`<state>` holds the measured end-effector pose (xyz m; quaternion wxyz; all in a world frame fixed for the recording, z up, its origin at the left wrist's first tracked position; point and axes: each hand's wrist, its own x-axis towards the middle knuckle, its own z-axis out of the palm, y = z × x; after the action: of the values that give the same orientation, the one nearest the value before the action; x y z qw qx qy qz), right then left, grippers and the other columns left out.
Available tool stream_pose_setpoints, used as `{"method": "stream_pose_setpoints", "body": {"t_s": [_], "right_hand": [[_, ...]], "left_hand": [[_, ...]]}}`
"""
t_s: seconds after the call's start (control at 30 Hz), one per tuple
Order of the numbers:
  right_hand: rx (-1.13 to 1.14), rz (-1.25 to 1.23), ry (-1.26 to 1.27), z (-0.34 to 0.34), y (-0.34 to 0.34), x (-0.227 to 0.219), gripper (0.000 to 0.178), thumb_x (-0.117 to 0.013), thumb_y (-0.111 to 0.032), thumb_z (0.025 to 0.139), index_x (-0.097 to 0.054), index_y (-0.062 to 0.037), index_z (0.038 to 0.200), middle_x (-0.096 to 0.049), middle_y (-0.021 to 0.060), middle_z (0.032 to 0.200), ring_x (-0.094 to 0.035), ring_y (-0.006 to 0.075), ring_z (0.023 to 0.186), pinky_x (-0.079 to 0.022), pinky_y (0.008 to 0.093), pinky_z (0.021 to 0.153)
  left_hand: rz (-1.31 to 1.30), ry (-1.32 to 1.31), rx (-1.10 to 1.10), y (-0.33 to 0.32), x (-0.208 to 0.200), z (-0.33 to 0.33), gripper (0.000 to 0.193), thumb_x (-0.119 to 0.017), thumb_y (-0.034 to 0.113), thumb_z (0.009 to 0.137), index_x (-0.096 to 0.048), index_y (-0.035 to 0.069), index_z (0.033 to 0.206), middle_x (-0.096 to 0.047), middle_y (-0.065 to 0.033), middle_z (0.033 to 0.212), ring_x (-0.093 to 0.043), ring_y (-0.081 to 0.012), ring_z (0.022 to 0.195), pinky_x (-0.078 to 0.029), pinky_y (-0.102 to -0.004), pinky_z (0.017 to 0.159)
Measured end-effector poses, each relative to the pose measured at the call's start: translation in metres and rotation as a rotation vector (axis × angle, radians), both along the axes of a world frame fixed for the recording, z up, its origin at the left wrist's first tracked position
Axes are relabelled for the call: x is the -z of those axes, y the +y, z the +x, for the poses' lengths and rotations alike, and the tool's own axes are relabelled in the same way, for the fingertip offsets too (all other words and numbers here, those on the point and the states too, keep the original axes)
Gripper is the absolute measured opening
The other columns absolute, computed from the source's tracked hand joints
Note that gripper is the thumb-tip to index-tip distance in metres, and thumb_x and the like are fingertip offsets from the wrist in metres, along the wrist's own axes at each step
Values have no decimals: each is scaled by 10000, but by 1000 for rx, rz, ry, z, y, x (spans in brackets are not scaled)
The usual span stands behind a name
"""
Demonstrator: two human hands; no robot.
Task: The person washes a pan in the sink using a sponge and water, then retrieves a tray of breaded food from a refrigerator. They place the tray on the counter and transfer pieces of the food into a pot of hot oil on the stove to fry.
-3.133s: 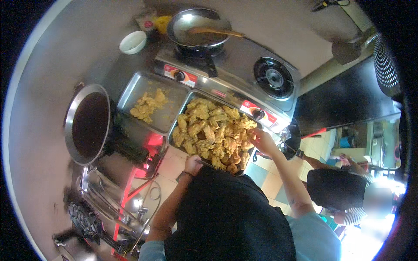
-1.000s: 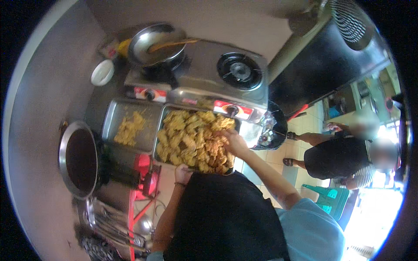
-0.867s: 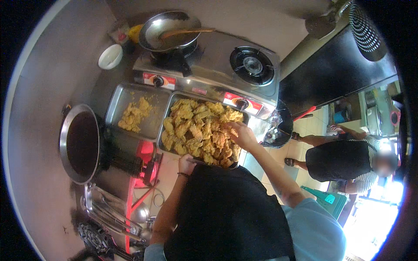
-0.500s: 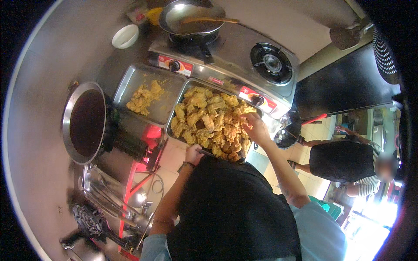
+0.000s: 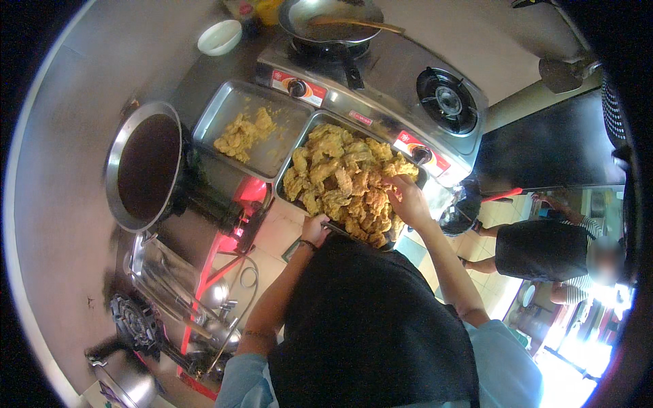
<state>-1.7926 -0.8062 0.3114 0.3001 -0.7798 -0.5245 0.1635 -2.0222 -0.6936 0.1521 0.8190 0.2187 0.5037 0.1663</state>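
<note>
A metal tray [image 5: 294, 188] heaped with battered fried chicken [image 5: 338, 173] sits in front of my body. My left hand [image 5: 315, 230] is closed on the tray's near left rim. Over the right side of the heap, my right hand [image 5: 409, 202] has its fingers bent down onto a piece of fried chicken and appears to pinch it. The fingertips are partly hidden among the pieces. Beside it on the left, a second metal tray [image 5: 286, 146] holds a small pile of yellow battered scraps [image 5: 241, 136].
Behind the trays stands a two-burner stove [image 5: 381, 81], with a wok [image 5: 330, 24] and wooden spatula on its left burner. A large pan of dark liquid [image 5: 146, 170] is at the left. A co-worker in a dark apron [image 5: 541, 250] stands at the right.
My right hand has moved a little left and nearer over the heap of chicken. My left hand stays on the tray rim. The whole view has shifted slightly.
</note>
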Motion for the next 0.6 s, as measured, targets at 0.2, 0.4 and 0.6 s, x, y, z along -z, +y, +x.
{"method": "stream_pose_setpoints", "body": {"t_s": [0.2, 0.4, 0.6], "right_hand": [[-24, -182, -2, -14, -12, 11, 166, -553, -127, 822, -606, -102, 977, -595, 127, 924, -616, 305, 746, -499, 404, 673], [-128, -226, -29, -39, -16, 28, 128, -584, -233, 830, -634, -134, 895, -591, 72, 796, -618, 277, 719, -507, 385, 634], [-256, -6, -178, -59, 20, 36, 140, -655, -208, 769, -641, -115, 874, -550, 65, 851, -590, 248, 825, -501, 367, 662]], "left_hand": [[-28, -82, -43, 0, 14, 0, 112, -578, 24, 733, -467, 23, 718, -452, -69, 694, -481, -204, 656, -435, -400, 611], [-51, -108, -62, -2, 23, 0, 121, -577, 29, 730, -474, 35, 666, -455, -63, 668, -478, -193, 645, -422, -372, 592], [27, -112, -64, -3, 19, 2, 127, -574, 25, 721, -476, 35, 641, -449, -55, 641, -479, -183, 635, -403, -357, 561]]}}
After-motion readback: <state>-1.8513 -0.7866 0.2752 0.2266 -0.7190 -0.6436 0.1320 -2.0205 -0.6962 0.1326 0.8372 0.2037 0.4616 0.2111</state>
